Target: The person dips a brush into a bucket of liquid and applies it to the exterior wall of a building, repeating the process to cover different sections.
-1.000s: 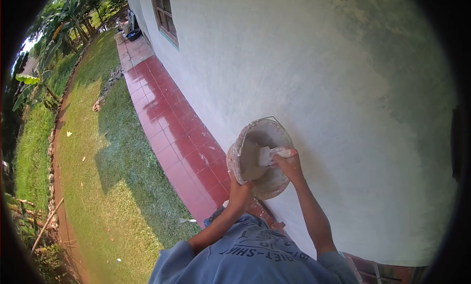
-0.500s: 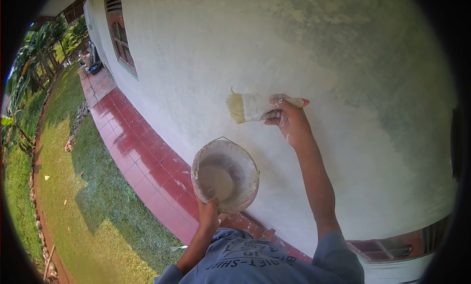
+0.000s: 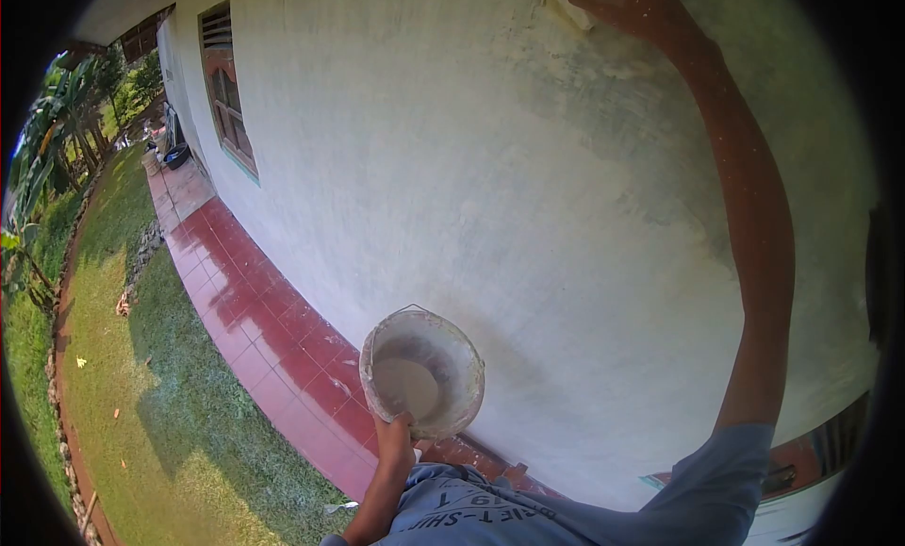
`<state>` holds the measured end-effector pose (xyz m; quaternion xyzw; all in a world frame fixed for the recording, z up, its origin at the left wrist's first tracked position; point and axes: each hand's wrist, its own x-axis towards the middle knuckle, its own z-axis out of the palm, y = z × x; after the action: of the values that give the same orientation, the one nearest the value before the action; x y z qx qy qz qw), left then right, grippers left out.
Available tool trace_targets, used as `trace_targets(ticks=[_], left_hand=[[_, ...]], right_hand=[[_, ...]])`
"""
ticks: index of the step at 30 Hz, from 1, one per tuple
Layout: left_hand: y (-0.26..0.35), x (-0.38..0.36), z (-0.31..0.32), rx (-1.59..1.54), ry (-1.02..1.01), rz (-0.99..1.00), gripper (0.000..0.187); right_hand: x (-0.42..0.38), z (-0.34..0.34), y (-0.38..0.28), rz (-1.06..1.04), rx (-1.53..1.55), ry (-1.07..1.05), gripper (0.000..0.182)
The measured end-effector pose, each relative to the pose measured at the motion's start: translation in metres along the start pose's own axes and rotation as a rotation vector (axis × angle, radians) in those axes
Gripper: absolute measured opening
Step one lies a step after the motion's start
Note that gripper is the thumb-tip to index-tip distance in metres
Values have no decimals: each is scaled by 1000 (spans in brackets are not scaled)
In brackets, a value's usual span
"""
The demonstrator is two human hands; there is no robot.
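Note:
My left hand [image 3: 396, 433] grips the lower rim of a paint-smeared bucket [image 3: 467, 381], which has a thin wire handle and pale liquid at its bottom. High up at the top edge of the view, my right hand [image 3: 622, 1] is closed around the brush [image 3: 571, 7], which is against the upper part of the wall [image 3: 424, 188]. Part of the brush and its bristles are hard to make out there. Around the brush the wall shows darker, patchy grey areas, while lower down it looks whiter.
A red tiled walkway [image 3: 273, 320] runs along the wall's foot, with grass [image 3: 189, 376] beside it. A wooden window [image 3: 226, 93] is at the upper left, and another frame [image 3: 801, 463] at the lower right. Far off stand a dark basin [image 3: 176, 156] and plants.
My right hand has gone from the middle of the view up to the top with the brush, the arm now stretched out. The bucket sits slightly lower and further left.

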<state>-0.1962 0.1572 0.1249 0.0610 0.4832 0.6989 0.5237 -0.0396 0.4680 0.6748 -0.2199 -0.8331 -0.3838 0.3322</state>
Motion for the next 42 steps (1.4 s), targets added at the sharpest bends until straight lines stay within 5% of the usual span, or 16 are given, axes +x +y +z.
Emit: trace_targets(ticks=[3,5,6,9,15,17,22,24,29,31,33,37,42], left_hand=[[19,-13,14,-27,28,-54,81],[21,-13,13,-22,36,-72,80],[18,-11,11,-21,29,-57,80],[-1,0,-8,18,-1,0,78],[-5,5,-9,18,49,-5,77],[-20,13,-24,32,19,58,77],[-8,9,-20,36,49,-6,77],[-15,15,-23,40,50,3,77],[-24,22,-37,84,26,5,78],[-14,15,-27,84,43,-30,78],[-9,9,-24,84,39,-45,78],[-22,25,-37,55,8,-7,78],[-34,30,-44,77,18,11,78]], right_hand=[[13,-19,-30,-58,99,-91,37],[1,27,-69,232,31,711,23],[-4,-10,-58,263,412,-192,28],[-9,13,-35,159,218,-365,30],[18,-21,-31,-54,94,-32,23],[1,12,-45,170,308,-212,21],[-14,35,-34,29,156,-420,30],[8,2,-24,-101,24,-54,18],[7,10,-39,-196,94,251,21],[-18,16,-74,24,315,-295,21],[-39,44,-82,-50,167,-464,29],[-16,19,-50,-66,44,-241,24],[82,-66,13,-288,-470,207,19]])
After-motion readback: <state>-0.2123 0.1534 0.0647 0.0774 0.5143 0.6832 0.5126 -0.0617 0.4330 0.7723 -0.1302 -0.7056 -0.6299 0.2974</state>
